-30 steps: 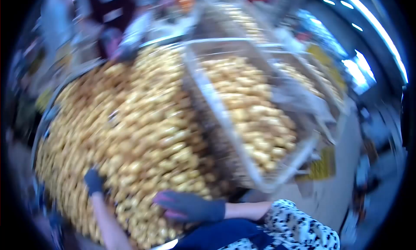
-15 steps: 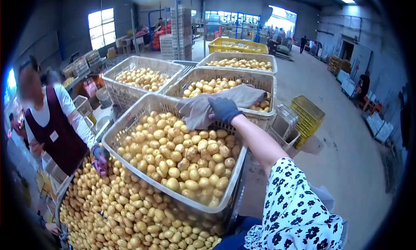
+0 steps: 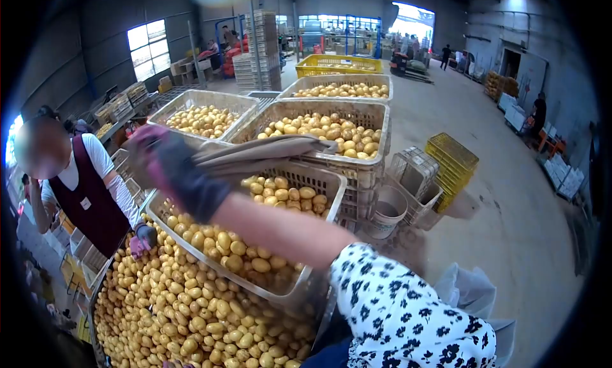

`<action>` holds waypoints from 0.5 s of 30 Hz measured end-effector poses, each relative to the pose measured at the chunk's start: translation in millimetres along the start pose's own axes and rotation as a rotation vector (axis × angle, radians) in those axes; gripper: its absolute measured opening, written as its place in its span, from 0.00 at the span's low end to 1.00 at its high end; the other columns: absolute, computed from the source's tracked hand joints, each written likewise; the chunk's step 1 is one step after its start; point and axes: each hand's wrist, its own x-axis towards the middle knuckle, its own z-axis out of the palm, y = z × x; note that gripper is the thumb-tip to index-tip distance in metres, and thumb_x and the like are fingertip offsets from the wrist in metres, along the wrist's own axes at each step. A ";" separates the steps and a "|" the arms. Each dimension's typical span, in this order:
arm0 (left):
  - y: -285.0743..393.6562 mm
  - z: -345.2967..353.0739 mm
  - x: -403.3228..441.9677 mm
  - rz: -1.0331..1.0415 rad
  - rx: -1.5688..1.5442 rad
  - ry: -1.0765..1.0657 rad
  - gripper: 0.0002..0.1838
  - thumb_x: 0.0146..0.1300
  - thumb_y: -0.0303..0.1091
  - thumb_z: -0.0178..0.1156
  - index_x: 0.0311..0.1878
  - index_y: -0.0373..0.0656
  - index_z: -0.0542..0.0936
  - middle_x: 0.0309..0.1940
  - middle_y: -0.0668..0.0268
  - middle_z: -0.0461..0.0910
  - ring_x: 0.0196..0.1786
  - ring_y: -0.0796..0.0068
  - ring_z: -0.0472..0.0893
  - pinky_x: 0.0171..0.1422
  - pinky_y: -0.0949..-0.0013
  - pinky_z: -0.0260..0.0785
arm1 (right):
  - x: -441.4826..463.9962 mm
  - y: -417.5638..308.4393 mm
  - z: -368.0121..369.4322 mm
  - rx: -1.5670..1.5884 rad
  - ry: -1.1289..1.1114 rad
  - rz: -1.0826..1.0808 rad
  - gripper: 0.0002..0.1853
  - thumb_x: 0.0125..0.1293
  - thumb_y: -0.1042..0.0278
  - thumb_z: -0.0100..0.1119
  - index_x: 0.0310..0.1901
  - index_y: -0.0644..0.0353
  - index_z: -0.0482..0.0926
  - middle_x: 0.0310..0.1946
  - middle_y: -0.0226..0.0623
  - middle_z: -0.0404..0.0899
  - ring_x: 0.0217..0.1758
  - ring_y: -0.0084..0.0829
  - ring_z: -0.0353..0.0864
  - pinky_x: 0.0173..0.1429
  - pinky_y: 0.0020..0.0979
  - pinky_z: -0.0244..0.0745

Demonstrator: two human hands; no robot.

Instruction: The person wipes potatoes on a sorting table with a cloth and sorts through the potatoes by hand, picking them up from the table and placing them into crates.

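Observation:
My right hand (image 3: 182,173), in a dark and pink glove, reaches across the near crate (image 3: 319,285) and is smeared by motion. Its fingers seem closed on a grey-brown cloth (image 3: 261,152), which trails to the right over the crate's far edge; the exact grip is hidden. Potatoes (image 3: 248,250) fill much of the near crate. Below it spreads a large heap of loose potatoes (image 3: 191,310). At the bottom edge shows a sliver of pink glove, perhaps my left hand (image 3: 175,364); its fingers cannot be made out.
Across the heap stands a co-worker (image 3: 89,189) in a dark apron, a gloved hand (image 3: 143,238) on the potatoes. More potato crates (image 3: 376,152) stand behind the near one. On the right are a white bucket (image 3: 387,212) and stacked yellow crates (image 3: 451,167).
My right hand has swept left across the near crate, and the cloth has come left with it, uncovering potatoes in the crate behind. The co-worker's other hand has risen toward the head.

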 end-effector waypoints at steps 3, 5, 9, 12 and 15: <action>65.6 21.0 20.4 0.029 0.080 0.031 0.21 0.71 0.37 0.43 0.58 0.34 0.75 0.51 0.53 0.80 0.54 0.57 0.80 0.69 0.52 0.61 | 17.1 57.4 -122.3 1.272 0.092 0.610 0.08 0.65 0.65 0.50 0.30 0.57 0.71 0.31 0.37 0.74 0.32 0.26 0.73 0.36 0.26 0.70; 104.9 37.1 27.5 -0.254 -0.103 0.253 0.17 0.69 0.33 0.49 0.53 0.32 0.77 0.46 0.56 0.81 0.52 0.62 0.78 0.59 0.61 0.69 | 13.6 96.0 -205.9 2.115 0.314 1.100 0.09 0.66 0.63 0.51 0.35 0.60 0.72 0.37 0.42 0.76 0.38 0.30 0.75 0.44 0.30 0.72; 105.8 45.9 9.8 -0.261 -0.134 0.179 0.17 0.68 0.33 0.51 0.53 0.31 0.77 0.46 0.56 0.81 0.50 0.63 0.78 0.57 0.63 0.69 | -74.9 102.9 -280.0 3.179 -0.340 -0.961 0.26 0.52 0.55 0.65 0.54 0.51 0.78 0.72 0.46 0.54 0.78 0.49 0.44 0.69 0.66 0.46; 90.5 51.5 -14.7 -0.305 -0.137 0.103 0.17 0.67 0.33 0.52 0.52 0.31 0.77 0.45 0.56 0.81 0.49 0.64 0.78 0.56 0.64 0.69 | -172.3 84.0 -302.7 2.784 0.191 0.329 0.15 0.57 0.63 0.58 0.46 0.53 0.76 0.45 0.45 0.75 0.45 0.43 0.76 0.47 0.42 0.70; 73.5 57.9 -37.5 -0.387 -0.134 0.028 0.17 0.66 0.33 0.54 0.52 0.31 0.77 0.45 0.57 0.81 0.48 0.65 0.78 0.55 0.65 0.70 | -205.0 61.0 -312.2 3.072 -0.005 0.046 0.10 0.65 0.61 0.51 0.40 0.60 0.72 0.43 0.47 0.72 0.43 0.47 0.75 0.47 0.42 0.69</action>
